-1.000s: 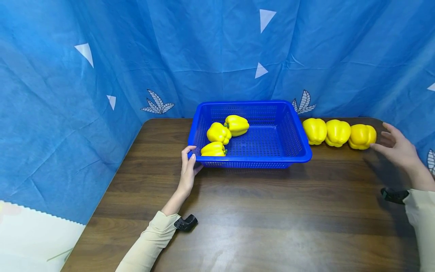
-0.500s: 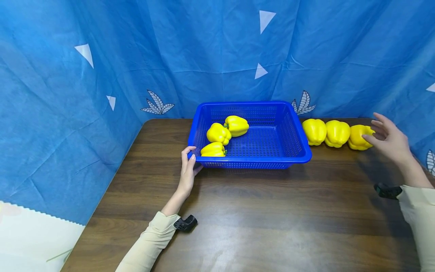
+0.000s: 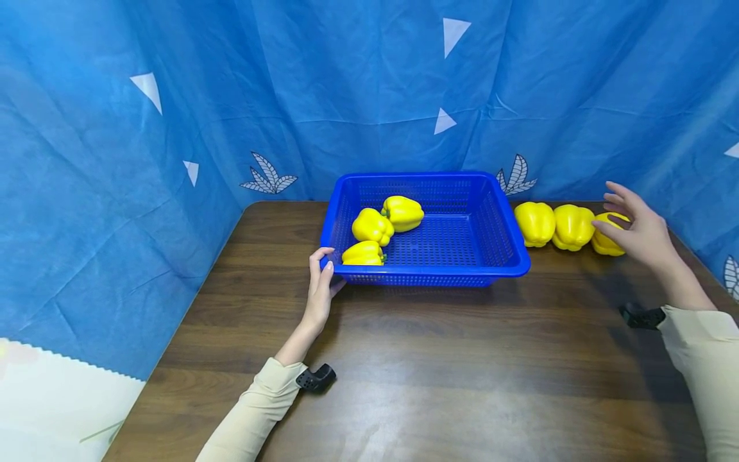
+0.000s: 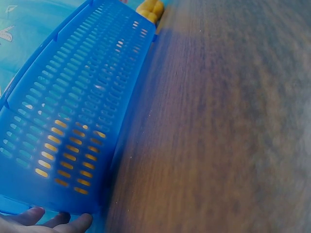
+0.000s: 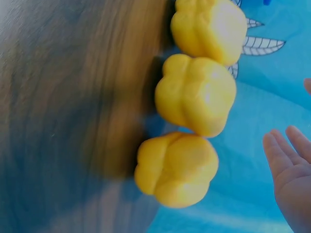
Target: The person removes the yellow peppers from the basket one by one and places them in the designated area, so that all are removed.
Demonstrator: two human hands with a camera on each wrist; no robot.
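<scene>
In the head view a blue perforated plastic basket (image 3: 427, 271) stands at the back of the table. My left hand (image 3: 319, 292) grips its front left corner, fingers over the rim; fingertips (image 4: 80, 222) show against it in the left wrist view. Three yellow bell peppers (image 3: 372, 226) lie inside at the left end. Three more sit in a row right of the basket: one beside it (image 3: 534, 224), a middle pepper (image 3: 573, 227) and the rightmost pepper (image 3: 605, 242). My right hand (image 3: 641, 234), holding nothing, hovers over the rightmost pepper and partly hides it.
The brown wooden table (image 3: 439, 359) runs toward the person. A blue patterned cloth (image 3: 358, 77) hangs right behind its back edge and on both sides. A pale cloth (image 3: 52, 404) lies at the lower left. Each wrist carries a black camera (image 3: 315, 378).
My right hand has moved left, from beside the rightmost pepper to over it, covering part of it. The left hand, basket and peppers have stayed in place.
</scene>
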